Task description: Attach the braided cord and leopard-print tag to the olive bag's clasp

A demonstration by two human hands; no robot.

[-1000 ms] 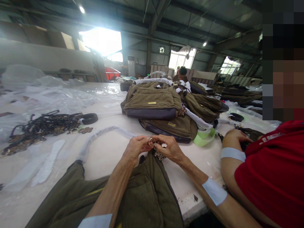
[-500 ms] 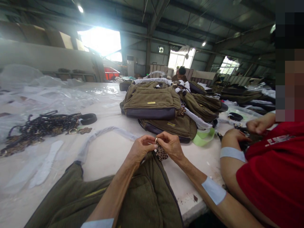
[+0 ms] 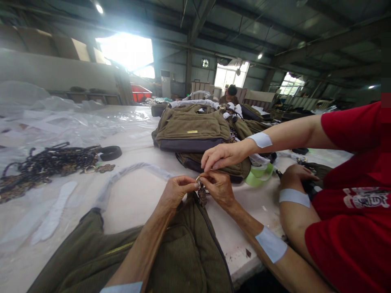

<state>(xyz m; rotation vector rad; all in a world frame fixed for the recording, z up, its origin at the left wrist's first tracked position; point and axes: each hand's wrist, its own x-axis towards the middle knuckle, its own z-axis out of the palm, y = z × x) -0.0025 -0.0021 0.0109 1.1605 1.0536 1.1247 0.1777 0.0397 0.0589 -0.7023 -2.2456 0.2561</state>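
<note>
Gold in colour, the ring [image 3: 198, 179] was pinched by the left hand [image 3: 174, 191] and right hand [image 3: 221, 190], close together above the green bag [image 3: 183, 252], a spotted charm [image 3: 202, 197] dangling beneath, while a co-worker's hand [image 3: 224, 155] had just reached in overhead, apparently crowding them.

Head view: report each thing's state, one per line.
Gold ring: held, opening unclear
Left hand: pinched on ring
Right hand: pinched on ring
Leopard-print charm: hanging
Bag strap: wrapped
Upper bag: stacked
Co-worker's hand: outstretched
Black cords: tangled
Black band: coiled
Green strip: curled
</note>
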